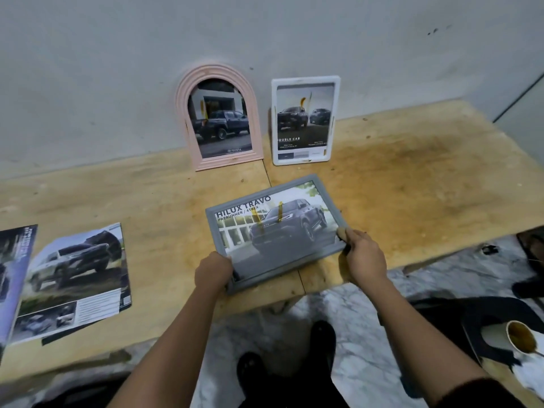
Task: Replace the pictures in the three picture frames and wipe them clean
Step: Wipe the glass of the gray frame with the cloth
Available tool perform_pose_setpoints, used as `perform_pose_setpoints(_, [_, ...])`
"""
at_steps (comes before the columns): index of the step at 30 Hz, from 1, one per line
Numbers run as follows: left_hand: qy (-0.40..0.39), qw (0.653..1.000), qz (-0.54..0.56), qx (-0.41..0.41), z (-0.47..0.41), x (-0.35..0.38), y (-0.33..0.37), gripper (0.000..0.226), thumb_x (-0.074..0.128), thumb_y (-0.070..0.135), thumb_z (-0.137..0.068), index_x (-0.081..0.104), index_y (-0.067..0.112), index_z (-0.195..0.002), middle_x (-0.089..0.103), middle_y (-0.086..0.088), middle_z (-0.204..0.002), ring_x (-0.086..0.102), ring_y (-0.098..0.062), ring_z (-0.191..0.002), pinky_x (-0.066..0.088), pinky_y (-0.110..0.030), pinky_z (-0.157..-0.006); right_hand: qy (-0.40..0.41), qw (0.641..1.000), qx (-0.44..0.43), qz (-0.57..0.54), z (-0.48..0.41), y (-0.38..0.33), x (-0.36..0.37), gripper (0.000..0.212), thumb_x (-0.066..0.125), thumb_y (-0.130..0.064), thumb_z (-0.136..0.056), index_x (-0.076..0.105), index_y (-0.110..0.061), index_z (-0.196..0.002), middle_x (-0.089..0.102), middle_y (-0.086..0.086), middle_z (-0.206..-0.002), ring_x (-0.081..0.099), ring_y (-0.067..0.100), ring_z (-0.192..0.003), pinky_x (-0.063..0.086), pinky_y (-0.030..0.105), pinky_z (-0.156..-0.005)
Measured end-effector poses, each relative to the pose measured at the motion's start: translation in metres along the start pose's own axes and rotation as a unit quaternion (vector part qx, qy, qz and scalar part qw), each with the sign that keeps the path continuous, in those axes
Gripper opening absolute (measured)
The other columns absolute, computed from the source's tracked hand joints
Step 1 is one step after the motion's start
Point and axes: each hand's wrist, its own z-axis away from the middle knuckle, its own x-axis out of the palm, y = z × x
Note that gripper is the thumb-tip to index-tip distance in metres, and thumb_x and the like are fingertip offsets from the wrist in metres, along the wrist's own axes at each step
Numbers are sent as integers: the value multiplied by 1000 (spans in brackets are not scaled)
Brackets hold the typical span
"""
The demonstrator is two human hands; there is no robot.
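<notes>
Loose car pages (73,278) are lying on the table (412,187) at left. The left hand (213,272) is gripping the near-left corner of the grey frame (276,231), which is sitting over the table's near edge. The pink frame (219,116) and white frame (306,120) are leaning against the wall. The right hand (365,254) is gripping the grey frame's right corner.

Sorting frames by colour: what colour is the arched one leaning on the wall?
Pale pink; the arched frame shows best in the head view.
</notes>
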Motion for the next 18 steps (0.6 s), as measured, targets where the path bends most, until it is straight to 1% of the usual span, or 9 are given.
perform_pose_setpoints(2, [-1,1000,2,-2,0,-1,1,35,42,30,-96,55,2,-112,62,-18,-111,60,-34,-97,41,-31,-70,-1,998,11,62,1,0,8,28,41,1,-88,60,-12,-105,58,8,-113,54,31,-91,34,31,-57])
perform_pose_setpoints(3, [1,1000,1,-1,0,-2,1,35,42,30,-96,55,2,-112,62,-18,-111,60,-34,-97,41,-31,-70,-4,996,22,91,3,-2,12,24,42,0,-88,58,-11,-103,57,7,-111,54,31,-91,32,30,-56])
perform_pose_setpoints(5, [4,1000,-7,1,-1,-3,0,35,43,30,-96,55,2,-113,62,-18,-112,59,-34,-99,40,-31,-70,-19,986,35,159,7,-4,15,27,41,-5,-91,55,-10,-114,56,7,-116,55,31,-96,34,30,-57])
perform_pose_setpoints(7, [10,1000,-19,1,-1,-3,-2,35,43,31,-95,55,3,-113,62,-17,-113,59,-34,-100,40,-31,-71,-42,969,34,242,12,-10,16,35,37,-7,-93,47,-6,-127,55,8,-121,57,31,-101,43,32,-61])
perform_pose_setpoints(8, [11,1000,-23,0,-2,-3,-3,35,43,32,-95,55,3,-112,62,-17,-112,60,-34,-100,40,-31,-71,-47,958,32,280,13,-12,16,36,34,-7,-94,44,-4,-129,55,10,-121,59,30,-102,46,32,-65])
perform_pose_setpoints(10, [10,1000,-30,4,-3,-3,-3,35,43,33,-95,56,4,-111,63,-17,-111,60,-34,-99,41,-31,-72,-52,941,26,332,15,-17,17,35,33,-6,-95,46,-1,-127,58,11,-118,60,27,-101,48,32,-68])
perform_pose_setpoints(13, [0,999,-30,13,-2,-4,-4,35,43,34,-96,56,4,-109,63,-16,-108,60,-33,-98,41,-32,-71,-58,926,19,372,17,-22,19,31,35,-6,-95,52,-5,-121,60,10,-116,56,24,-105,50,34,-75])
perform_pose_setpoints(15, [-6,1000,-25,16,-3,-5,-5,36,42,35,-96,55,4,-109,63,-16,-108,60,-33,-98,40,-32,-71,-63,926,20,373,22,-28,23,30,37,-5,-94,54,-7,-119,60,9,-115,53,23,-109,52,37,-80])
perform_pose_setpoints(18, [-24,1000,-9,15,-5,-5,-9,38,41,37,-96,55,5,-111,65,-16,-106,62,-33,-93,41,-31,-71,-60,928,32,366,28,-39,31,34,39,-2,-92,52,-4,-124,60,9,-113,53,22,-109,54,38,-77])
